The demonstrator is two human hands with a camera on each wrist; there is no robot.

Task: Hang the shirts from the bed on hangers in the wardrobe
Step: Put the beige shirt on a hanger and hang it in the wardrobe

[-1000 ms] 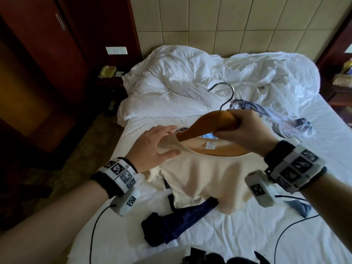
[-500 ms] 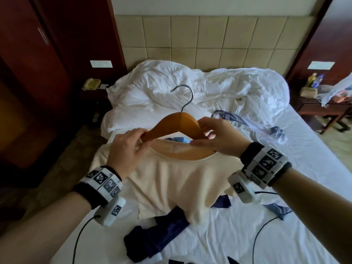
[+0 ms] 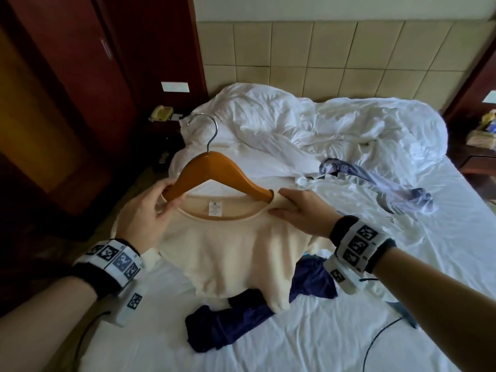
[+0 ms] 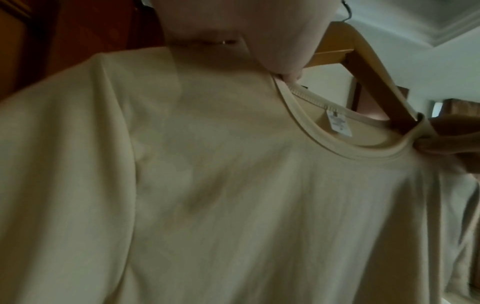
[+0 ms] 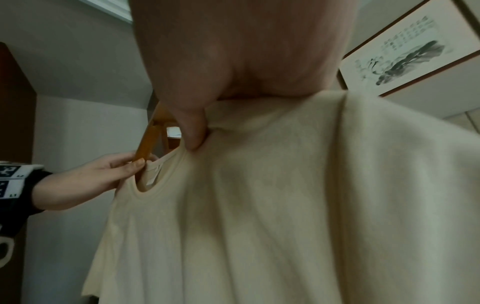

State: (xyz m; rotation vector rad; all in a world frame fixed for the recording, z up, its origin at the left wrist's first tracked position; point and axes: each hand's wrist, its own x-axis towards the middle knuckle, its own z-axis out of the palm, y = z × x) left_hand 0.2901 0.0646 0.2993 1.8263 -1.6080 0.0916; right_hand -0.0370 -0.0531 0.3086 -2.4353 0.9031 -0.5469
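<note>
A cream shirt (image 3: 228,248) hangs above the bed on a wooden hanger (image 3: 212,170) with a metal hook (image 3: 206,130). Both hanger arms run inside the shirt's neck opening. My left hand (image 3: 150,213) pinches the left hanger arm and the collar there. My right hand (image 3: 298,213) pinches the shirt's right shoulder over the other hanger arm. In the left wrist view the cream shirt (image 4: 233,195) fills the frame below the hanger (image 4: 363,67). In the right wrist view my thumb presses the cream shirt (image 5: 285,205) at the collar.
A dark blue garment (image 3: 241,318) lies on the white bed (image 3: 322,331) under the shirt. A pale blue shirt (image 3: 375,189) lies at the right by the rumpled duvet (image 3: 322,124). Dark wooden wardrobe doors (image 3: 80,89) stand at the left. A nightstand with a phone (image 3: 161,114) is beside the bed.
The shirt and hanger have risen off the bed. My right hand slid from the hanger's middle to the right shoulder, and my left hand took the left hanger arm and collar.
</note>
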